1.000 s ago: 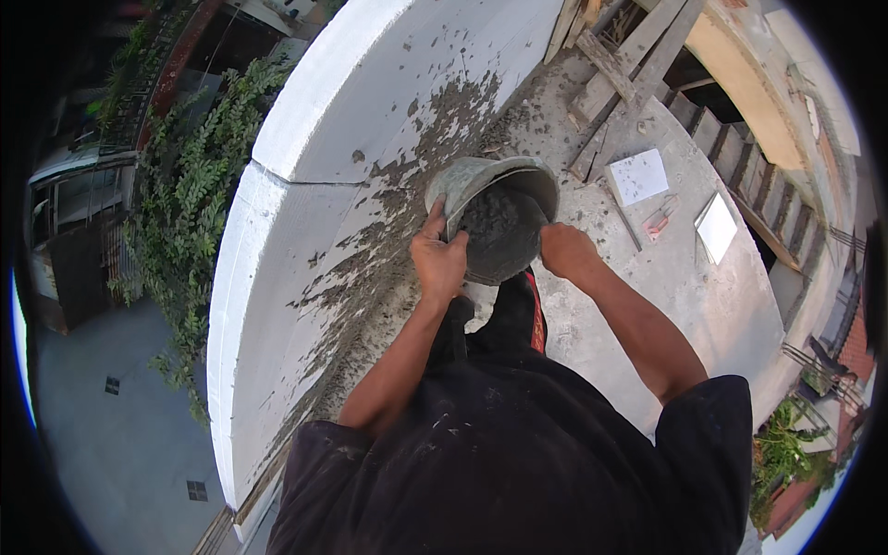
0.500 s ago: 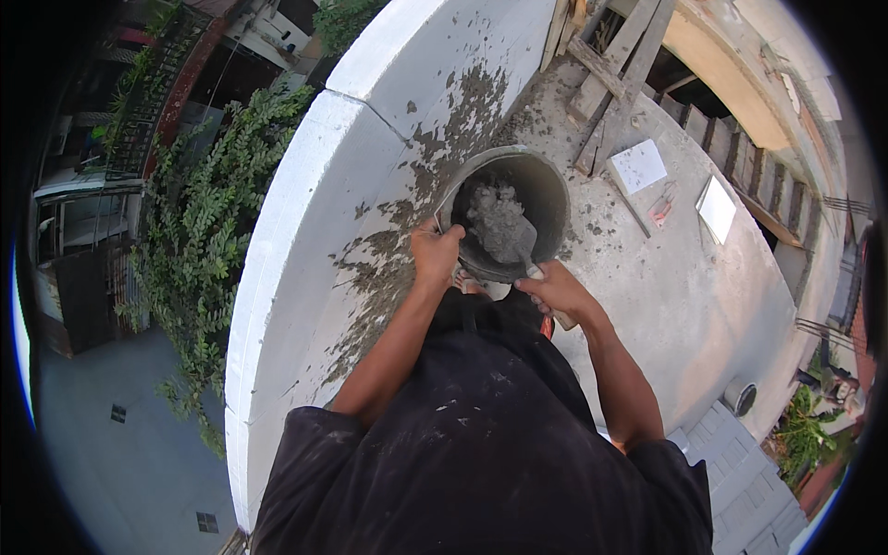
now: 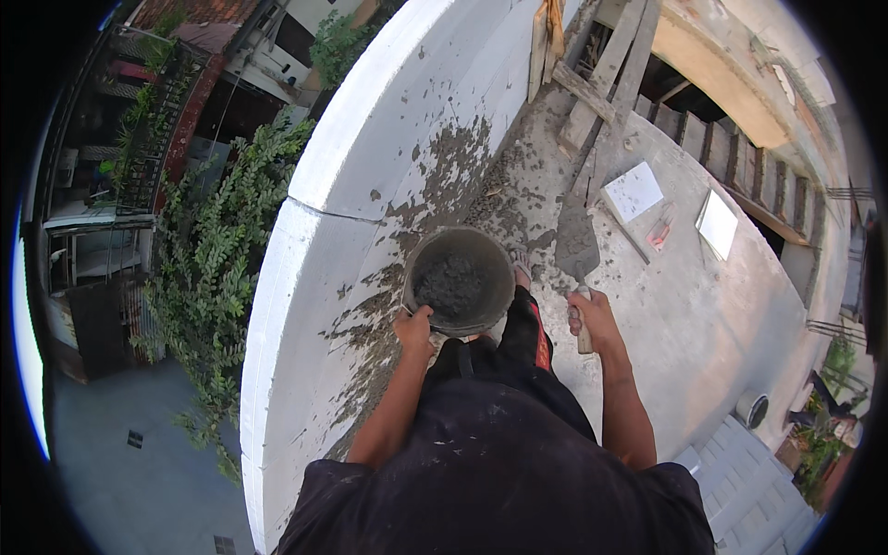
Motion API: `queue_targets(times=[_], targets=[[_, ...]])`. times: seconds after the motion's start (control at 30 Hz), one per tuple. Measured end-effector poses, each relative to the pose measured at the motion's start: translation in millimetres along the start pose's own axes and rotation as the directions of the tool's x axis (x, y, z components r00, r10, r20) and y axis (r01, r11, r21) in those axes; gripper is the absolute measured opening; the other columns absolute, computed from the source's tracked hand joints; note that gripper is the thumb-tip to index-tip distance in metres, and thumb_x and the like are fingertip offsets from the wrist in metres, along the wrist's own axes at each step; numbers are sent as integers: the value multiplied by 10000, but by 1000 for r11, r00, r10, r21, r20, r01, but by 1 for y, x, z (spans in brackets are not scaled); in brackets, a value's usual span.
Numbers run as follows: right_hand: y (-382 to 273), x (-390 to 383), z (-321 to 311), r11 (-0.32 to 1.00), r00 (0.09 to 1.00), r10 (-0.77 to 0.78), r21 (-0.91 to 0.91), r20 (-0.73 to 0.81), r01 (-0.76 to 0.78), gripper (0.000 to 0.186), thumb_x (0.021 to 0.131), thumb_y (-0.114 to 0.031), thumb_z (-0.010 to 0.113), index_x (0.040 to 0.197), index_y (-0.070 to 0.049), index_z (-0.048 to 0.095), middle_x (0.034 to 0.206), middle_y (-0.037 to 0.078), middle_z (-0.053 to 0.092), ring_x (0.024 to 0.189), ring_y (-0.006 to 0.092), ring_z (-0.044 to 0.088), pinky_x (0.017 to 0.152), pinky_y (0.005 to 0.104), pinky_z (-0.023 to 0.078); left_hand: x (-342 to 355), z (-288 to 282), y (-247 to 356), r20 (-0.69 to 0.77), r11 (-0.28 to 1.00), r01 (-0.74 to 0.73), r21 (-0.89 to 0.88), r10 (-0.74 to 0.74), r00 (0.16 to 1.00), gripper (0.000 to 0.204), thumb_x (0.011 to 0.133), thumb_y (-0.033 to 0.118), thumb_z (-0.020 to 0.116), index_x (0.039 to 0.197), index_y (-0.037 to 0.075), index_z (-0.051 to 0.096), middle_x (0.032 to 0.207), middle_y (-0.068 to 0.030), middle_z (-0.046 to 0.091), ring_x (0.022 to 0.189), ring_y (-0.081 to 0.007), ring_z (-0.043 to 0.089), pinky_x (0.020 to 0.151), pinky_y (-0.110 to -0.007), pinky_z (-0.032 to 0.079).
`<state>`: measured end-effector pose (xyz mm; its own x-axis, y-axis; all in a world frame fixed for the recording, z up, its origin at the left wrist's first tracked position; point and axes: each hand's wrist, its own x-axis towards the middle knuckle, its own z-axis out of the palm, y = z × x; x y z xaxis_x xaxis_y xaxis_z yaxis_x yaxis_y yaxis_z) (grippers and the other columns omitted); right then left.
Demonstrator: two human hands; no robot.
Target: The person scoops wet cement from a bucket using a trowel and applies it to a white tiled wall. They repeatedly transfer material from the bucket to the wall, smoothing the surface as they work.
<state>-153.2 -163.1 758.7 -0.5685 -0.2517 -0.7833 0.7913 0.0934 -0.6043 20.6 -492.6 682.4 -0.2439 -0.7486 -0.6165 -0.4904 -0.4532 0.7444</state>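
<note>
Overhead, both forearms reach forward from the lower edge, elbows bent, over a dark shirt. Left hand (image 3: 415, 330) extended to the near rim of a round bucket (image 3: 460, 281); fingers curled tight over the rim, thumb side toward the body. Bucket holds grey mortar (image 3: 450, 285), sits just ahead of the knuckles, beside the curved white parapet (image 3: 305, 277) spattered with mortar. Right hand (image 3: 592, 316) out to the right, fist closed round the wooden handle of a trowel (image 3: 577, 248); blade points away from the fingers, mortar-coated, above the concrete slab (image 3: 703, 314). Bucket and trowel apart. White sheets (image 3: 635, 191) lie farther off.
</note>
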Motion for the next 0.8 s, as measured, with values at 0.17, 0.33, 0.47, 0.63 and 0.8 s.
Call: queue_targets(times=[0.17,0.33,0.47,0.63,0.8], targets=[[1,123,-54,990,929,-81,81,-362,118,168,935,-161,680,918,-61,546,657,15,531,466,125,510,416,312,432,-16,-22,-5,-168,999,36,23,-31,985,270,756,-18,712,1020,-73,702,955,-105,725,798,-202,634,705,-409,511],[6,286,-9,991,752,-128,-58,-646,119,328,870,-208,700,885,109,618,762,180,685,633,311,702,594,465,559,-26,-19,-13,-301,988,132,-84,-151,941,323,768,-49,686,1090,-58,706,965,-98,726,795,-204,642,696,-398,511],[-82,316,135,986,924,-164,-83,-345,144,258,927,-163,739,922,53,599,793,120,645,571,236,610,569,406,534,-25,1,-10,-304,980,158,-125,-189,934,296,765,-54,693,1060,-62,710,955,-90,720,774,-200,637,679,-407,504],[-220,128,190,925,927,-373,95,36,368,207,971,-158,702,993,-24,546,757,38,546,535,142,551,474,316,470,-48,15,6,-397,983,176,59,-138,907,242,753,-19,697,988,-70,717,926,-68,693,766,-175,604,665,-402,494],[-205,76,47,841,849,-509,-293,-144,455,191,997,-192,691,1010,-55,558,722,16,534,529,125,542,456,294,447,-28,51,23,-90,829,-448,334,501,861,305,736,28,674,1004,-106,727,1355,-163,714,1368,-352,588,1100,-430,475]])
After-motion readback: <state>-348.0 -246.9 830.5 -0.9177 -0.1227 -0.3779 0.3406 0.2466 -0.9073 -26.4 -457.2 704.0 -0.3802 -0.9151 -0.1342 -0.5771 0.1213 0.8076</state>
